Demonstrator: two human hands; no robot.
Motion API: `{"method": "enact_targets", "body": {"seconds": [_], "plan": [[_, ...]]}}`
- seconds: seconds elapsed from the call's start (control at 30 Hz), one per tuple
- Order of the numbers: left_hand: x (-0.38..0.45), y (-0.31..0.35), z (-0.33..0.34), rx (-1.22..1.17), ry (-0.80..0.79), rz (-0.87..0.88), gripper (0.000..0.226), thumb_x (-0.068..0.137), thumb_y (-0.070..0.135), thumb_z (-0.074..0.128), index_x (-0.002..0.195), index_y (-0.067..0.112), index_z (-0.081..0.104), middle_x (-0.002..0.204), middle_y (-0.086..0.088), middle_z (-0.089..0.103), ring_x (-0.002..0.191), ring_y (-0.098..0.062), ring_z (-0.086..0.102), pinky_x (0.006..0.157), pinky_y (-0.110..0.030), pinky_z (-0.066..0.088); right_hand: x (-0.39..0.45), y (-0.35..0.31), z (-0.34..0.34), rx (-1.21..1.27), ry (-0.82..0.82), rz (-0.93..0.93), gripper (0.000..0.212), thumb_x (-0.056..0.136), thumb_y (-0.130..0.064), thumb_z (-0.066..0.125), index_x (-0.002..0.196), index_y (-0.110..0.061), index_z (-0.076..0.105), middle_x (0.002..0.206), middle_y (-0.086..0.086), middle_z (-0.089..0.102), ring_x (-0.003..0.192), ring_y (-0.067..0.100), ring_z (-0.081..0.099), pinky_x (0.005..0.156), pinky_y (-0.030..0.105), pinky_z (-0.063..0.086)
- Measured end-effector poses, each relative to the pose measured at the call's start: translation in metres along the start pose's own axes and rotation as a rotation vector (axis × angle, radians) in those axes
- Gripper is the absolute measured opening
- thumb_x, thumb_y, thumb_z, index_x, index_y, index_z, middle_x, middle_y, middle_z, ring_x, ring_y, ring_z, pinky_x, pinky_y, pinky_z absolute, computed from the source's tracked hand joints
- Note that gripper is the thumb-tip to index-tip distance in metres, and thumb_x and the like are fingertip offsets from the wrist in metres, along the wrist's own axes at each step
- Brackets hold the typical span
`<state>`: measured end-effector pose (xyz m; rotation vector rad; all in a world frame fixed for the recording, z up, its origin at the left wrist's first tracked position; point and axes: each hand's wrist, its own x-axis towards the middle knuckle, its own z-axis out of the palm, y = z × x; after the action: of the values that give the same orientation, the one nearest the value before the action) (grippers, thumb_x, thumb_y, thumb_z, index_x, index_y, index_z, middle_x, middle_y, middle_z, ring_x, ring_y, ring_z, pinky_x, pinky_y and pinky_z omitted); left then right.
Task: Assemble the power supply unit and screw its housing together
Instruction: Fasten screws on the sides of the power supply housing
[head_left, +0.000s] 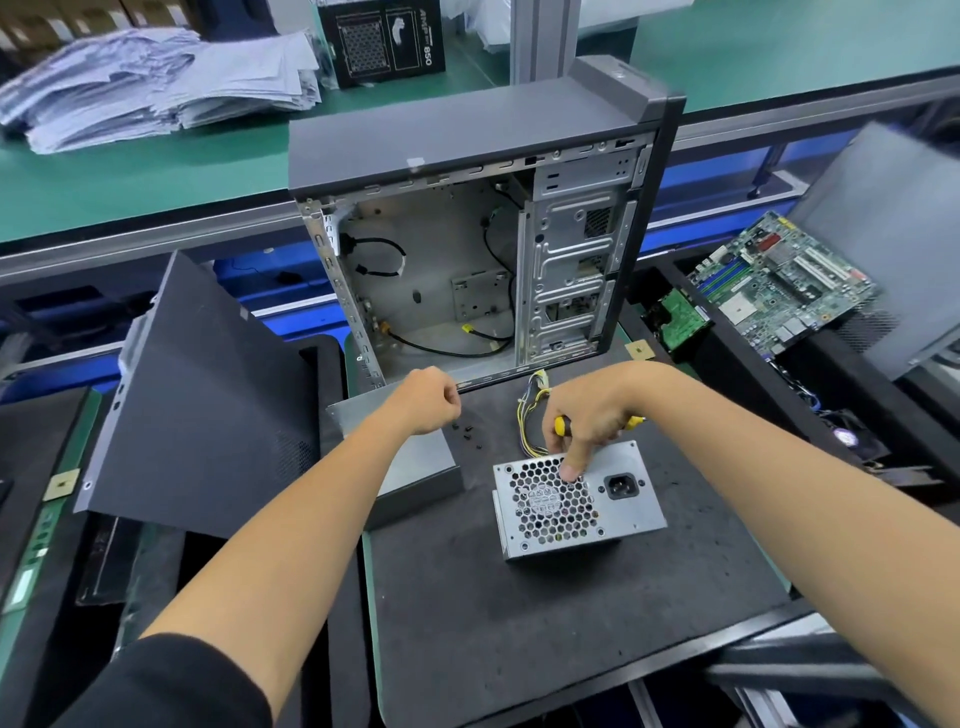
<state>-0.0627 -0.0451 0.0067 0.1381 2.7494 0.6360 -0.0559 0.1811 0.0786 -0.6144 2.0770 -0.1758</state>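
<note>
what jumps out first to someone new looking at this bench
The open computer case stands upright at the centre back, its stripped interior facing the camera. In front of it, on the dark mat, the right hand holds a yellow-handled screwdriver over the power supply unit. A bare motherboard lies at right.

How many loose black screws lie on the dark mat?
4 that I can make out: small black screws clustered on the mat, between the left hand and the power supply's wire bundle. They are tiny, so others may be hidden.
</note>
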Motion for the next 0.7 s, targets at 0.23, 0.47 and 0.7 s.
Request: {"method": "enact_targets", "body": {"seconds": [0.23,0.47,0.7], "plan": [[0.015,-0.007,0.031,0.150,0.004,-0.021,0.018,0.080,-0.001,0.058,0.082,0.016,0.064,0.100,-0.007,0.067,0.093,-0.026,0.062,0.080,-0.035,0.053,0.011,-0.001,0.003,-0.055,-0.057,0.020,0.065,0.074,-0.045,0.078,0.118,-0.001,0.058,0.079,0.008,0.053,0.055,0.017,0.043,0.045,0.021,0.037],[0.026,-0.018,0.048,0.205,0.007,0.034,0.011,0.085,0.014,0.065,0.096,0.015,0.066,0.105,-0.008,0.065,0.096,-0.028,0.060,0.078,-0.035,0.050,0.021,-0.004,-0.001,-0.097,-0.151,-0.017,0.035,0.083,-0.032,0.073,0.078,-0.005,0.051,0.045,-0.002,0.039,0.037,0.011,0.030,0.040,0.016,0.026],[0.031,-0.020,0.054,0.151,0.026,0.005,0.006,0.085,0.017,0.065,0.089,0.012,0.067,0.100,-0.007,0.066,0.095,-0.025,0.059,0.078,-0.036,0.050,0.023,-0.007,-0.017,-0.126,-0.115,-0.047,0.044,0.082,-0.035,0.073,0.087,0.006,0.056,0.081,0.020,0.050,0.074,0.025,0.040,0.068,0.037,0.034]]}}
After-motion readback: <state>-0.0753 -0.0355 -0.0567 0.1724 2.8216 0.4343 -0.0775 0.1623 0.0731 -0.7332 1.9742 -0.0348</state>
